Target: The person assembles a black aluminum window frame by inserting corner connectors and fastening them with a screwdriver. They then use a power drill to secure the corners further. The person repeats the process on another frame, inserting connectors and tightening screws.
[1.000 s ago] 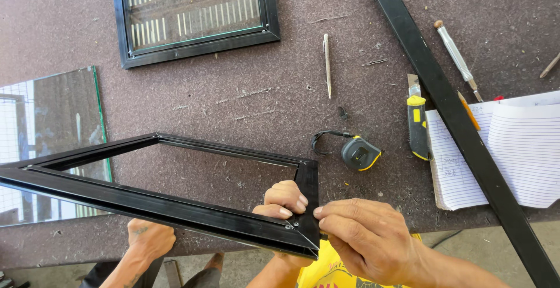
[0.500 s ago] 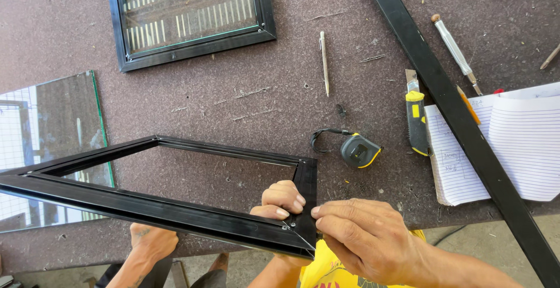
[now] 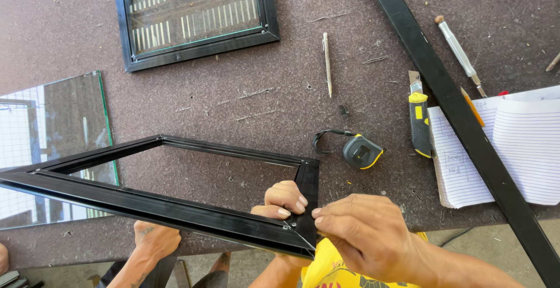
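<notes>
Both your hands stayed pinched on the near right corner of the black frame.

Over the last second the black frame point(image 3: 175, 206) barely shifted; it lay tilted, its near edge at the rim of the surface point(image 3: 233, 95), so you were evidently still working that corner joint. Your left hand point(image 3: 284, 199) curled over the corner from inside, fingers closed against it, while your right hand point(image 3: 361, 241) pinched thumb and forefinger at the joint; whether they held a screw or small tool I could not tell. A third hand point(image 3: 154, 240) showed below the frame, partly hidden. The tape measure point(image 3: 363, 151), utility knife point(image 3: 420, 119) and notebook point(image 3: 513, 148) lay untouched; the glass pane point(image 3: 52, 124) was cut off at left.
</notes>
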